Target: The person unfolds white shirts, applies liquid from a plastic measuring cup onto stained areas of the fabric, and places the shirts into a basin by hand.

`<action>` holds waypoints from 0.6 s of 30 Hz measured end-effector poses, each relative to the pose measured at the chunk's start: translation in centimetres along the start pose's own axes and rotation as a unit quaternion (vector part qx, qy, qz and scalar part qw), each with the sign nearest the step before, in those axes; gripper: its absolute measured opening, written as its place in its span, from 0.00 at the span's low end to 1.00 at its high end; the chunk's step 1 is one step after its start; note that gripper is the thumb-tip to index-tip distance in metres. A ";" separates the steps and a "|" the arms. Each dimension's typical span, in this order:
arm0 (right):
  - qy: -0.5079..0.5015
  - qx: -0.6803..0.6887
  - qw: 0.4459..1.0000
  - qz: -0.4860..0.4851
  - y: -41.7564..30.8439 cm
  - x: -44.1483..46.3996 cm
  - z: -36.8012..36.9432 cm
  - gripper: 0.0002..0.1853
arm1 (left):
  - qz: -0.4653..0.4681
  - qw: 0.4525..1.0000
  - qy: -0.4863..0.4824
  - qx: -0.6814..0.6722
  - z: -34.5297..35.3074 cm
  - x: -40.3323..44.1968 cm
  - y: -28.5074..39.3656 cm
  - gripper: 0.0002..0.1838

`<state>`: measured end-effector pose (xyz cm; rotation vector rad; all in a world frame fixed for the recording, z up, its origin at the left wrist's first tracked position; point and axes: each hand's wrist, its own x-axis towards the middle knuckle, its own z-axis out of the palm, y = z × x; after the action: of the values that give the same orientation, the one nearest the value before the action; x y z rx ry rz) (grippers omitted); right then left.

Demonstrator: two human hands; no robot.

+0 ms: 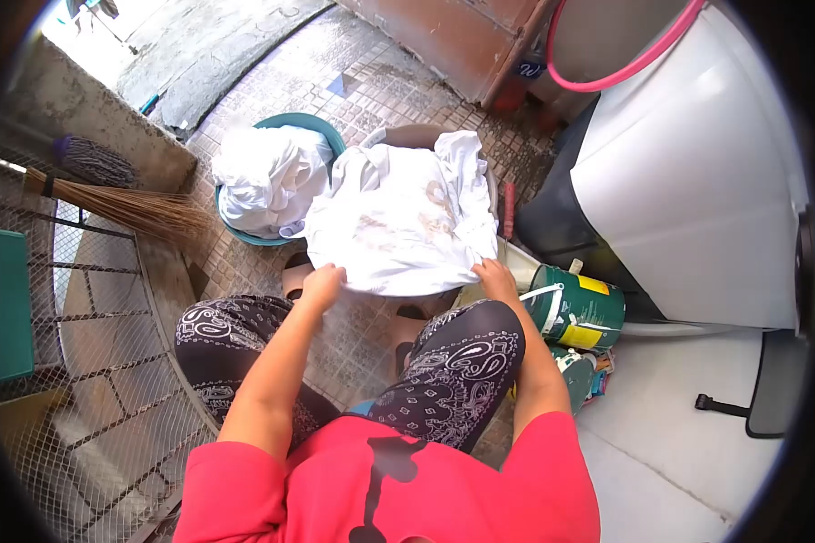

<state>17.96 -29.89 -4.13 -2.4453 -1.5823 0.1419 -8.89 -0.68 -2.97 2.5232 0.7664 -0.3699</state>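
Observation:
A white cloth [398,222] with brownish stains is spread over a basin [417,136], whose rim shows only at the back and right side. My left hand [323,288] grips the cloth's near left edge with closed fingers. At the near right edge, my right hand [495,279] pinches the same cloth. Between the two hands the near edge is stretched out. A teal basin [335,138] stands beside it on the left, heaped with more white cloth [272,176]. What lies under the stained cloth is hidden.
Green paint buckets [578,308] stand close by my right arm. A silver vehicle [697,181] fills the right side. On the left are a wire-mesh gate [91,362], a stick broom [127,204] and a low concrete wall [91,118]. Tiled floor [335,86] lies beyond the basins.

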 end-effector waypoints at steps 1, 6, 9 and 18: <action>-0.005 0.002 1.000 0.003 -0.3 -0.6 0.3 0.11 | 0.012 1.000 -0.011 -0.009 1.5 -0.5 -0.8 0.07; -0.046 0.041 0.996 0.060 -0.2 -0.5 1.0 0.14 | -0.003 0.999 -0.045 -0.014 3.3 -1.0 -1.3 0.06; -0.034 0.074 0.994 0.076 0.6 0.0 0.6 0.14 | -0.010 0.999 -0.039 -0.026 3.4 -0.7 -0.8 0.07; 0.010 0.091 0.994 0.065 0.8 2.4 -0.8 0.14 | -0.068 0.997 -0.046 0.005 1.9 -0.7 -0.6 0.09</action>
<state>19.79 -28.10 -3.47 -2.3972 -1.3389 0.2709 -10.03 -1.58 -4.55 2.4513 0.9037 -0.5325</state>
